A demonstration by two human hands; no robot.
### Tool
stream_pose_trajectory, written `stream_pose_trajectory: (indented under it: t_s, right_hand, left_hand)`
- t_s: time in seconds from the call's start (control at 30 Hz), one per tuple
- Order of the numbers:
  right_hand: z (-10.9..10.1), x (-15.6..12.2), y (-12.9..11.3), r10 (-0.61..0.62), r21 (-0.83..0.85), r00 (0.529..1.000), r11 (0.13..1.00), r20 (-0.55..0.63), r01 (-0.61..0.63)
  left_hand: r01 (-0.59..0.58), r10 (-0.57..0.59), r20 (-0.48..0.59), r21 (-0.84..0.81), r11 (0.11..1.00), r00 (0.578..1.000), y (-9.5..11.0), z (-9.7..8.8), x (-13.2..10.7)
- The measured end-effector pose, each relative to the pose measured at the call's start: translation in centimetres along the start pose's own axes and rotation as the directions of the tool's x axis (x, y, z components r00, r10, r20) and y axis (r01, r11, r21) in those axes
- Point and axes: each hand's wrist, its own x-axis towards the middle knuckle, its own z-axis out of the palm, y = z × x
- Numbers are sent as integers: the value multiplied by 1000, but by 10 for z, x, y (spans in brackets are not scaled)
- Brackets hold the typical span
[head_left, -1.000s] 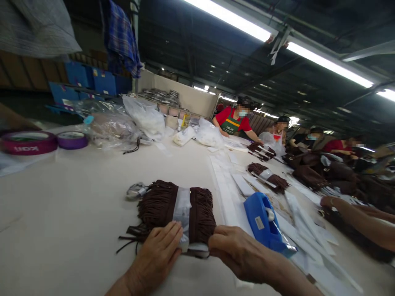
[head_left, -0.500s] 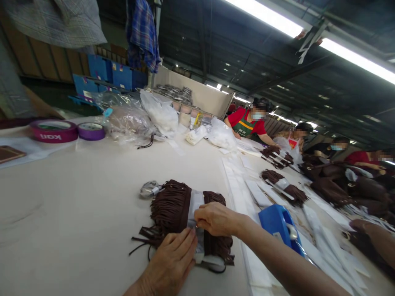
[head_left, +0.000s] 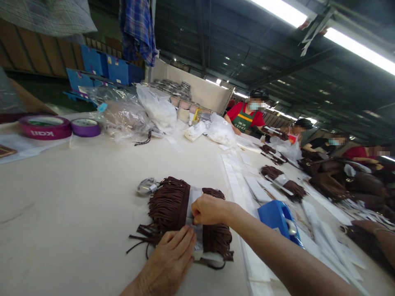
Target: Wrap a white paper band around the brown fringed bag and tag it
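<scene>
Brown leathery fringe covers a bundle (head_left: 169,205) left of the blue tape dispenser (head_left: 271,216). Since a second ago, the right hand (head_left: 210,209) has moved from the bundle's dispenser-side corner onto its pale band (head_left: 195,193), so work seems centred there: right fingers curled, grip unclear; left hand (head_left: 173,257) laid flat. Fringe points toward and away from the dispenser; long axis uncertain.

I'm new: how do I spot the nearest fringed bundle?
On the table, left of the blue tape dispenser, lies a brown bundle with a pale band. Unlike the farther bundle, it has the left hand and right hand on it.
</scene>
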Motion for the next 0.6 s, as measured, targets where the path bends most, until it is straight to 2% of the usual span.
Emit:
stream_pose_trajectory:
  t_s: [0.17,0.33,0.5,0.6]
  right_hand:
    - [2,9,7,21,58,999,998,46,-23]
    - [6,7,6,63,69,998,996,26,-64]
    - [7,6,-3,87,23,996,996,0,-87]
    - [13,8,-7,101,-40,994,994,-29,-102]
  left_hand:
    - [10,-10,-17,1,1000,1000,1,-2,1]
    - [19,-19,-7,5,1000,1000,0,-4,0]
    - [32,-30,-25,81,996,999,-2,-6,0]
    - [22,-10,-104,119,993,995,-6,4,-6]
